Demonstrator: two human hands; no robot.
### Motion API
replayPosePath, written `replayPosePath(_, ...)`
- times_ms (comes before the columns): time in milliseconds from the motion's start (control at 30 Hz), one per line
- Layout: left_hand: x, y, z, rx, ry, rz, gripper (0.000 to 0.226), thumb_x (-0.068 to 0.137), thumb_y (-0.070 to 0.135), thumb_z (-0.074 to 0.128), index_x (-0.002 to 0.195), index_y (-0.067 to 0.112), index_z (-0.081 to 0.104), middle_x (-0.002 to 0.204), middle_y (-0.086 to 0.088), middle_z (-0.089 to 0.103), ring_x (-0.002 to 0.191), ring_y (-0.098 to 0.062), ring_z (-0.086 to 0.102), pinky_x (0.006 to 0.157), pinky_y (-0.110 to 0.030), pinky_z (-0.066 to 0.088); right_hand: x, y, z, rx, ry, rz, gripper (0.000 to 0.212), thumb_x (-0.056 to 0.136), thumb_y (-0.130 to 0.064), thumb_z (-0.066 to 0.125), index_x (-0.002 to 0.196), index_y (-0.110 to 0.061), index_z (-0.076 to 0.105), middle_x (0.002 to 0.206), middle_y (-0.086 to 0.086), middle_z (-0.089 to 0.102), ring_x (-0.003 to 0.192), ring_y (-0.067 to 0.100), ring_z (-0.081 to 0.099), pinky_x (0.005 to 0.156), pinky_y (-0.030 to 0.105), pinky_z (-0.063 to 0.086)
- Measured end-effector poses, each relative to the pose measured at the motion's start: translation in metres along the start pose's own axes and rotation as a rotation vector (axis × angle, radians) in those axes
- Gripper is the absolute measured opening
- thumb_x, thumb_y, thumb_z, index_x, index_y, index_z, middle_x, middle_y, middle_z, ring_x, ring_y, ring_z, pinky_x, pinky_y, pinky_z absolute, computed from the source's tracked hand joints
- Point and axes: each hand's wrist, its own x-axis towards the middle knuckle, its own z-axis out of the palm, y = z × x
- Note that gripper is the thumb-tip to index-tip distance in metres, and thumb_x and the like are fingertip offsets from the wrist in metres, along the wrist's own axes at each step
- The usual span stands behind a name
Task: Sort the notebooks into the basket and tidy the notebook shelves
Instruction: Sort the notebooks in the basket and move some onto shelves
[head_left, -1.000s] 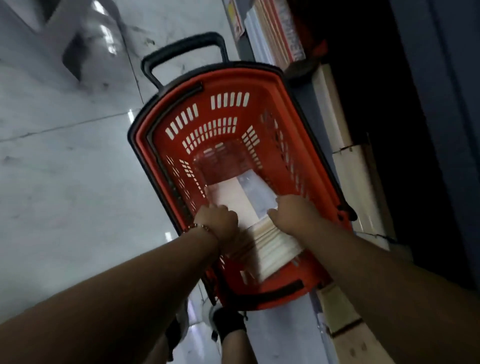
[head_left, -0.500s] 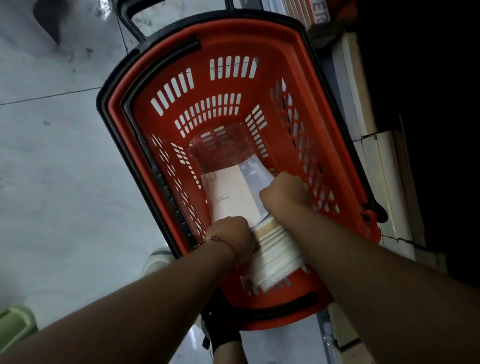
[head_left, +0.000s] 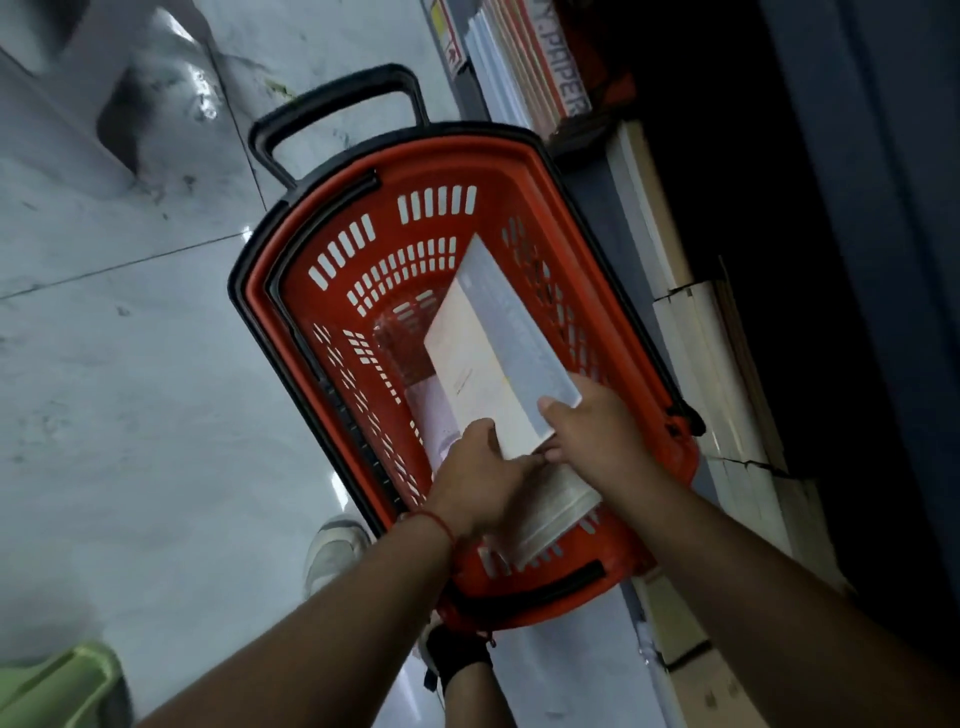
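Observation:
A red basket with a black rim and a black pull handle stands on the floor. Over its near half I hold a stack of pale notebooks with a grey-covered one on top at the right. My left hand grips the stack's near left corner, thumb on the top cover. My right hand grips the near right side, thumb on the grey cover. The page edges show below my hands. Another pale notebook lies lower inside the basket.
Low shelves with stacked pale notebooks run along the basket's right side; paper packs stand at the far end. Grey tiled floor lies left. A green stool sits bottom left, my shoes below the basket.
The notebook stack has risen and tipped forward over the basket. Both hands shifted from pressing on top of it to gripping its near corners. The camera pulled back.

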Motion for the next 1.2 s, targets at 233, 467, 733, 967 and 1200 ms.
replayPosePath(233,-0.067,0.059,-0.046,-0.394,-0.086,-0.154,0.014,0.091,0.015,0.059,0.105,0.019,0.061,0.105,-0.002,0.062,0.096,-0.02,0.059,0.082,-0.034,0.044,-0.116,-0.038,-0.086,0.38,-0.002,0.133,0.05,0.095,-0.014,0.063,0.142,-0.01,0.046,0.126,0.021,0.059,0.064,0.023,0.066,0.054,0.028,0.059)
replayPosePath(467,-0.173,0.123,-0.085,-0.78,0.151,-0.231,0.014,0.096,0.023,0.06,0.105,0.014,0.066,0.1,-0.007,0.073,0.093,-0.029,0.069,0.085,-0.04,0.055,-0.285,-0.075,-0.123,0.614,-0.024,0.02,0.031,0.093,-0.017,0.061,0.124,-0.016,0.062,0.108,0.01,0.074,0.092,0.032,0.072,0.071,0.042,0.06)
replayPosePath(733,-0.336,0.189,-0.051,-0.815,-0.078,-0.088,0.041,0.078,0.033,0.064,0.114,0.013,0.07,0.11,-0.012,0.074,0.098,-0.035,0.072,0.09,-0.056,0.055,-0.444,-0.121,-0.094,0.532,0.182,-0.033,0.023,0.095,-0.014,0.06,0.116,-0.015,0.069,0.096,-0.005,0.077,0.09,0.015,0.073,0.088,0.041,0.058)
replayPosePath(967,-0.406,0.234,-0.109,-0.073,-0.164,0.156,0.079,0.083,0.053,0.07,0.141,0.005,0.046,0.091,-0.011,0.068,0.078,-0.018,0.071,0.074,-0.033,0.061,-0.548,-0.127,-0.181,0.367,0.214,-0.139,0.014,0.097,-0.013,0.058,0.104,-0.016,0.07,0.089,0.006,0.077,0.082,0.018,0.074,0.075,0.035,0.061)
replayPosePath(1200,-0.509,0.273,-0.132,0.659,0.096,1.124,0.114,0.08,0.058,0.071,0.154,0.042,-0.014,0.166,0.0,0.01,0.148,-0.028,0.025,0.113,-0.051,0.038,-0.658,-0.081,-0.234,0.172,0.172,-0.26,0.015,0.099,-0.026,0.057,0.11,-0.029,0.066,0.104,-0.007,0.074,0.093,0.006,0.072,0.084,0.025,0.057)
